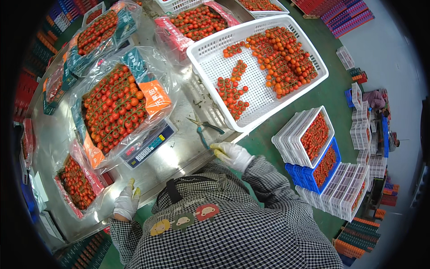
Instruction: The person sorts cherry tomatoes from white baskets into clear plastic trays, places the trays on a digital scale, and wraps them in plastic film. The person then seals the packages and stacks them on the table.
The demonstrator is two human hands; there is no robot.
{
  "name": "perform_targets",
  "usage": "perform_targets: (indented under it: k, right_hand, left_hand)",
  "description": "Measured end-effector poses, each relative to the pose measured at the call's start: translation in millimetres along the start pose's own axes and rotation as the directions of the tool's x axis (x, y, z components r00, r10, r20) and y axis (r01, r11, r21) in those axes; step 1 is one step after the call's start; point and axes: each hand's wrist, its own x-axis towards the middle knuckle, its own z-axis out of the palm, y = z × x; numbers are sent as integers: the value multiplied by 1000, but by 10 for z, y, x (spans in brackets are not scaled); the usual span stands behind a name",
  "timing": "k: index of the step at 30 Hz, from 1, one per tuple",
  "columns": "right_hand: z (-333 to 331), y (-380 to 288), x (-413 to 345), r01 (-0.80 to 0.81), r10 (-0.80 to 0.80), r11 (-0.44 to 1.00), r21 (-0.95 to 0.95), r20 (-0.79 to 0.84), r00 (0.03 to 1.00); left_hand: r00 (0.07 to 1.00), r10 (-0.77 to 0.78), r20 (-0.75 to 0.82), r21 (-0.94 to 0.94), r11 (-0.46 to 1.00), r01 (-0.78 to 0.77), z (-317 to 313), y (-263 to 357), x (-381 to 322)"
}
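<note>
My right hand (232, 155), in a white glove with yellowed fingertips, is by the table's front edge, just below the green-handled snips (203, 130). The snips lie on the metal with their blades apart. My left hand (127, 201), gloved alike, is at the table edge further left with its fingers apart, holding nothing. Between and beyond the hands, a box of vine cherry tomatoes (114, 107) lined with clear plastic rests on a digital scale (147, 144). A white perforated crate (258, 118) with tomato trusses stands at the upper right.
A smaller red tomato box (97, 180) lies near my left hand. More packed boxes (126, 28) stand at the far side of the steel table (181, 117). Stacked white crates (285, 141) and a blue crate (302, 176) stand on the floor at right. People (374, 100) are far right.
</note>
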Motion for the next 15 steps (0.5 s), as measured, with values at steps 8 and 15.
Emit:
perform_targets:
  k: [8, 15]
  right_hand:
    - [-1829, 647, 613, -234, 239, 971, 51, -238, 941]
    - [-2249, 1749, 1789, -188, 178, 716, -673, -84, 980]
  left_hand:
    - [998, 61, -8, 65, 996, -61, 114, 436, 225]
    - [998, -53, -18, -119, 992, 50, 287, 1212, 273]
